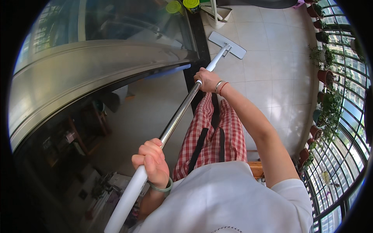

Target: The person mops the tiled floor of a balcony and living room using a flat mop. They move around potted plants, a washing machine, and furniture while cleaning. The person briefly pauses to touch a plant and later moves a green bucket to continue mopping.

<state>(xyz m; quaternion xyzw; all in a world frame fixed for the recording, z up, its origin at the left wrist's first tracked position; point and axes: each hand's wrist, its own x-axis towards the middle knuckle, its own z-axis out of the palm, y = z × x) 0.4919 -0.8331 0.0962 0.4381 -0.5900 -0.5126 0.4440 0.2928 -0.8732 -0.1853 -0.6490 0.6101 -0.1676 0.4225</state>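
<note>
A flat mop (180,110) slants across the view, its white grip at the lower left and its metal pole running up and to the right. My left hand (152,161) is wrapped round the pole where it meets the white grip; a green bangle circles that wrist. Farther along, my right hand (208,80) is closed round the pole near its white lower section, with a silver bangle and a red cord on the wrist. The mop's rectangular head (234,47) rests on the pale floor tiles (258,66), ahead of my feet.
A glass sliding door (97,50) with a metal frame fills the left, above a dark threshold strip (200,42). A white dustpan (217,17) stands beyond the mop head, near a yellow-green container (191,5). Potted plants (325,77) line the barred window at right.
</note>
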